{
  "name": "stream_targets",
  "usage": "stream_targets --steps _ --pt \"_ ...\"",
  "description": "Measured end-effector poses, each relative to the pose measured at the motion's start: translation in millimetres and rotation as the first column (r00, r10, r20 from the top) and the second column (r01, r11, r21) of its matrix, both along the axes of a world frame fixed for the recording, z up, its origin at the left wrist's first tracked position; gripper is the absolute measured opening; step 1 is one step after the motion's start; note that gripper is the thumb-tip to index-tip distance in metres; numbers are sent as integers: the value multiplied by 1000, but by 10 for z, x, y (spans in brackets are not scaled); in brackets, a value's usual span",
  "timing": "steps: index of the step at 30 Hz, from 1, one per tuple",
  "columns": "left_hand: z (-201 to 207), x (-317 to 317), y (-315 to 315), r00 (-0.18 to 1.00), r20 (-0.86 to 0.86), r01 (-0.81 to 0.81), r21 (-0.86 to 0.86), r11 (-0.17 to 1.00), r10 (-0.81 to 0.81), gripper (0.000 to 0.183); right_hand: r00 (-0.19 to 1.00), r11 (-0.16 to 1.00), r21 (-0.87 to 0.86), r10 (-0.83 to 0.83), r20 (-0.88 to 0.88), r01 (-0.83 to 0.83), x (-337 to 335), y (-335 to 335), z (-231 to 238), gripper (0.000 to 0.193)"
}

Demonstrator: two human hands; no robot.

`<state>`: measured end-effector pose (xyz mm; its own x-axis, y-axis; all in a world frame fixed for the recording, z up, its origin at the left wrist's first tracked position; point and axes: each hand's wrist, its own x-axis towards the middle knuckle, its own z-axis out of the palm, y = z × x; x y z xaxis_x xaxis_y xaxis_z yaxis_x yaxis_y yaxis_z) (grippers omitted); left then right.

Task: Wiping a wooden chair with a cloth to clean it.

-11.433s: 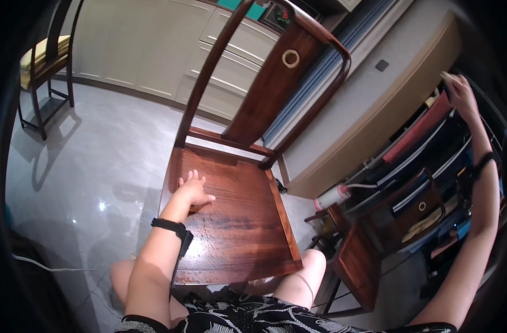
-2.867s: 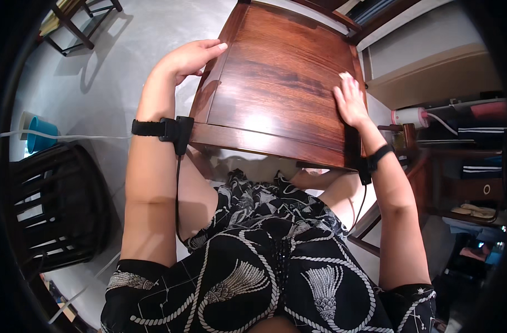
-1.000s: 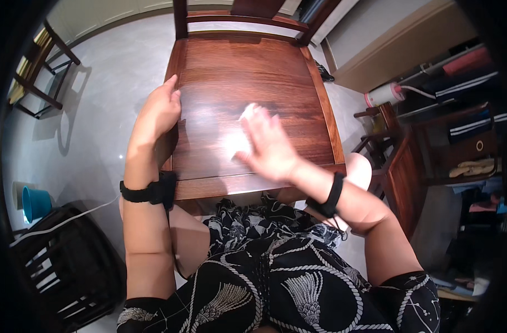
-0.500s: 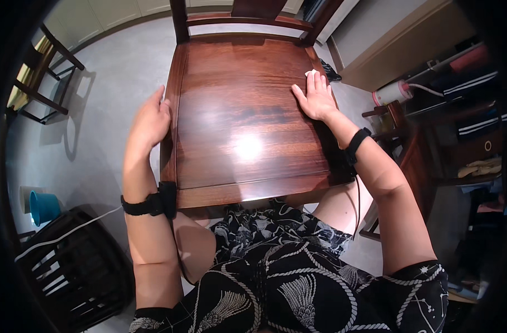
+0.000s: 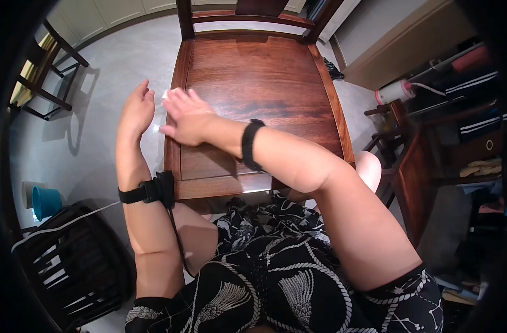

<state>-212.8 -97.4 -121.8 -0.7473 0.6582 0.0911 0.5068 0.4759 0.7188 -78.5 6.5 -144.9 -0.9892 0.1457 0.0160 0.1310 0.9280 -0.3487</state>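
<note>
The brown polished wooden chair seat [image 5: 264, 83] faces me, its backrest [image 5: 248, 19] on the far side. Reaching across the seat, my right hand [image 5: 188, 116] lies flat near its left edge, fingers extended and slightly blurred. A small white wipe [image 5: 165, 95] shows at those fingertips, mostly hidden under the hand. My left hand [image 5: 136, 114] is off the seat, just beyond its left edge, palm turned inward and fingers loosely extended with nothing visible in them. Black straps circle both forearms.
A dark slatted chair [image 5: 70, 266] and a teal bucket [image 5: 46, 202] stand at lower left. Another wooden chair [image 5: 51, 83] is at far left. On the right are a wooden chair [image 5: 411, 188] and a white-and-pink cylindrical appliance [image 5: 392, 92]. A white cable [image 5: 70, 224] runs toward my left forearm.
My right hand has swept from the seat's right edge to its left side, carrying the white wipe. My left hand has shifted slightly left, away from the seat edge.
</note>
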Motion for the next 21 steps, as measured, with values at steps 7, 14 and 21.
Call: stream_targets --steps 7,14,21 --pt "55 131 49 998 -29 54 -61 997 -56 46 829 812 207 -560 15 545 1530 1338 30 67" --pt "-24 46 157 996 -4 94 -2 996 -94 46 501 502 160 -864 48 850 3406 946 -159 75" --pt "136 183 104 994 48 102 -43 994 -99 46 851 833 178 -518 -85 525 2311 -472 -53 82"
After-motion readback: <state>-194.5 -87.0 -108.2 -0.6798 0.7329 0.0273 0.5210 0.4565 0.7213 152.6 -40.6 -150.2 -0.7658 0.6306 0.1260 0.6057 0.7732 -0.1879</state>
